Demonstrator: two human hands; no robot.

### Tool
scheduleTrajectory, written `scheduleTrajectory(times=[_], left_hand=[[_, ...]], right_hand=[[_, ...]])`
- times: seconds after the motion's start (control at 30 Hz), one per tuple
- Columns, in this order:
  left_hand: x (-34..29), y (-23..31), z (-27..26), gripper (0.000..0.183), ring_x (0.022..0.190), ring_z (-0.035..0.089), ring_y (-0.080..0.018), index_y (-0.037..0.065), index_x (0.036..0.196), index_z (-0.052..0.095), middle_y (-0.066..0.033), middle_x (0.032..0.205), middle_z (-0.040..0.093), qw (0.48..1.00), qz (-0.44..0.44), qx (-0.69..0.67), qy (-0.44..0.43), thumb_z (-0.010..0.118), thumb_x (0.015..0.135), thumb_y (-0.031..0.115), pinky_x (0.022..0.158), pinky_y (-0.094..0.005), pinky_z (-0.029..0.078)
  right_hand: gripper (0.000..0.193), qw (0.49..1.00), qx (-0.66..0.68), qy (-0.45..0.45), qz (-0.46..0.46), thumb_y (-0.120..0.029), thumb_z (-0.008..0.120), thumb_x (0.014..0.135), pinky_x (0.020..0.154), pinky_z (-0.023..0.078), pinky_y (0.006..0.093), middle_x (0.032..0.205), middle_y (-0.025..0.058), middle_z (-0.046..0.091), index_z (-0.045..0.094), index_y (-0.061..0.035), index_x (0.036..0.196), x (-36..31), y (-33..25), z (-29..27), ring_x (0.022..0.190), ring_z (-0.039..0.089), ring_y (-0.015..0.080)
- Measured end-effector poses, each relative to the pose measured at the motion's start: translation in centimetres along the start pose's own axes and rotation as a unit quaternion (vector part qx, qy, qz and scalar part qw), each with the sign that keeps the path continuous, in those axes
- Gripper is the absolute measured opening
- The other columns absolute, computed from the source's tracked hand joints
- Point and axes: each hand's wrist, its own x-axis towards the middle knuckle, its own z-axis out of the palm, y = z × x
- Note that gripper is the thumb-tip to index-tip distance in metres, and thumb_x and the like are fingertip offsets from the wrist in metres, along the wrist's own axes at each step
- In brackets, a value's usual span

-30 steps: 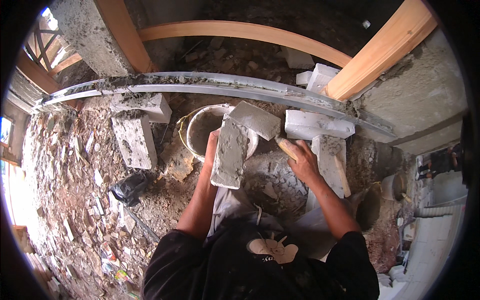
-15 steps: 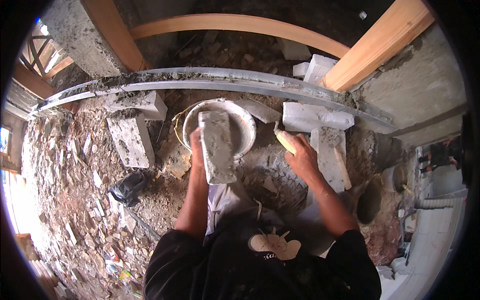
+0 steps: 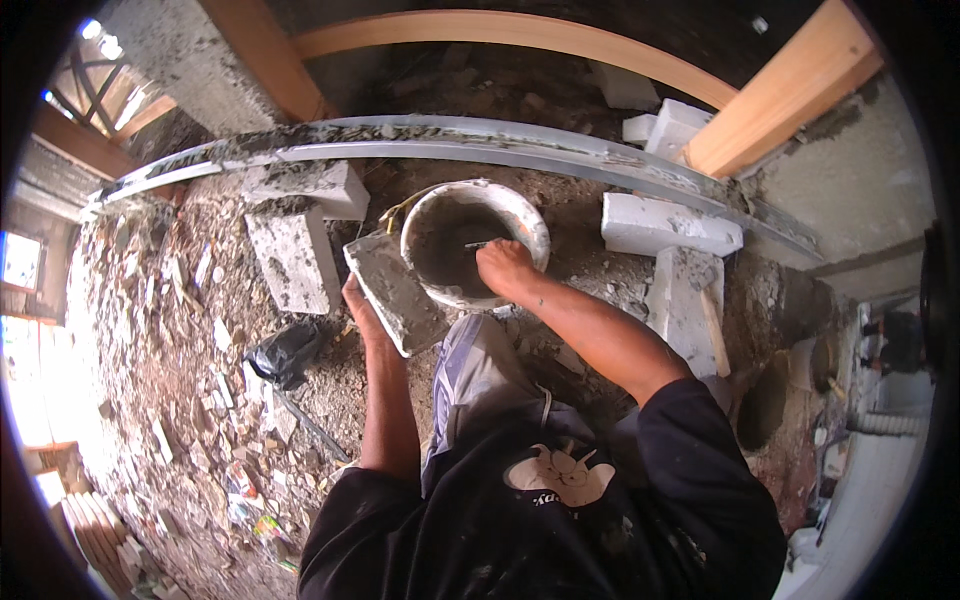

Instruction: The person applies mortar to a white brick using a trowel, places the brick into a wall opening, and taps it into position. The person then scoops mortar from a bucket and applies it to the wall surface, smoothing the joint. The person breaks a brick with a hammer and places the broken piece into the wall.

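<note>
My left hand [image 3: 366,316] grips a pale mortar-smeared block [image 3: 398,296] by its left edge and holds it tilted, close against the left side of the bucket. The white-rimmed bucket [image 3: 543,236] has grey wet mix inside, and its yellowish handle hangs at the left. Over the bucket's mouth, my right hand [image 3: 508,268] is closed round a trowel [image 3: 476,244]. Only a short metal piece of the trowel shows past my fingers; its blade and handle are mostly hidden.
White blocks [image 3: 670,226] lie to the right, with a wooden-handled tool [image 3: 714,330] on one. More blocks [image 3: 292,258] sit at the left near a black plastic bag [image 3: 284,354]. A long metal channel [image 3: 450,140] crosses ahead, beside timber posts [image 3: 785,90]. Rubble covers the left ground.
My right hand has brought the trowel from the right over into the bucket. The block in my left hand has moved left, off the bucket's mouth, and tilted.
</note>
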Motion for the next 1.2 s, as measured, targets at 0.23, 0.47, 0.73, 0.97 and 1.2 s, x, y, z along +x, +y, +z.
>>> scheduleTrajectory(times=[0.23, 0.47, 0.73, 0.97, 1.2], left_hand=[[0.7, -0.6, -0.9, 0.050, 0.091, 0.064, -0.0256, 0.007, 0.119, 0.062, -0.0096, 0.107, 0.067, 0.998, -0.029, -0.047, -0.004, 0.047, 0.093, 0.047, 0.080, -0.0395, 0.053], [1.9, -0.7, -1.6, 0.046, 0.091, 0.066, -0.0261, 0.006, 0.116, 0.063, -0.0102, 0.105, 0.069, 0.993, -0.063, -0.083, -0.052, 0.048, 0.094, 0.043, 0.081, -0.0402, 0.055], [2.1, -0.8, -1.5, 0.047, 0.085, 0.066, -0.0256, 0.006, 0.114, 0.064, -0.0104, 0.100, 0.069, 0.996, -0.058, -0.066, -0.028, 0.048, 0.093, 0.044, 0.077, -0.0389, 0.056], [1.5, -3.6, 2.2, 0.045, 0.081, 0.065, -0.0241, 0.007, 0.109, 0.065, -0.0085, 0.096, 0.068, 0.986, -0.108, -0.080, -0.102, 0.047, 0.093, 0.046, 0.072, -0.0375, 0.056], [0.1, -5.1, 3.9, 0.049, 0.089, 0.064, -0.0198, 0.011, 0.118, 0.062, -0.0069, 0.104, 0.065, 0.985, -0.119, -0.063, -0.104, 0.047, 0.098, 0.053, 0.074, -0.0359, 0.057]], right_hand=[[0.019, 0.975, 0.149, -0.150, 0.067, -0.011, 0.064, 0.079, 0.079, 0.056, 0.0452, 0.092, 0.0270, 0.069, 0.073, 0.0049, 0.084, -0.3, 0.0, -2.9, 0.092, 0.070, 0.0387], [0.031, 0.794, 0.519, -0.261, 0.179, -0.024, 0.069, 0.087, 0.046, 0.047, 0.0277, 0.081, 0.0132, 0.068, 0.070, 0.0026, 0.104, -2.6, 8.4, -2.2, 0.061, 0.062, 0.0129], [0.044, 0.643, 0.743, -0.095, 0.159, -0.019, 0.069, 0.088, 0.052, 0.046, 0.0237, 0.092, 0.0085, 0.067, 0.057, -0.0004, 0.127, -11.9, 7.4, -6.4, 0.063, 0.059, 0.0102], [0.043, 0.901, 0.338, 0.265, -0.063, -0.009, 0.078, 0.076, 0.081, 0.055, 0.0372, 0.108, 0.0136, 0.066, 0.062, -0.0064, 0.115, -14.7, 4.0, -5.4, 0.098, 0.067, 0.0298], [0.044, 0.931, 0.230, 0.281, -0.040, -0.004, 0.076, 0.071, 0.079, 0.056, 0.0425, 0.109, 0.0119, 0.064, 0.063, -0.0090, 0.113, -16.4, 6.2, -5.8, 0.095, 0.066, 0.0351]])
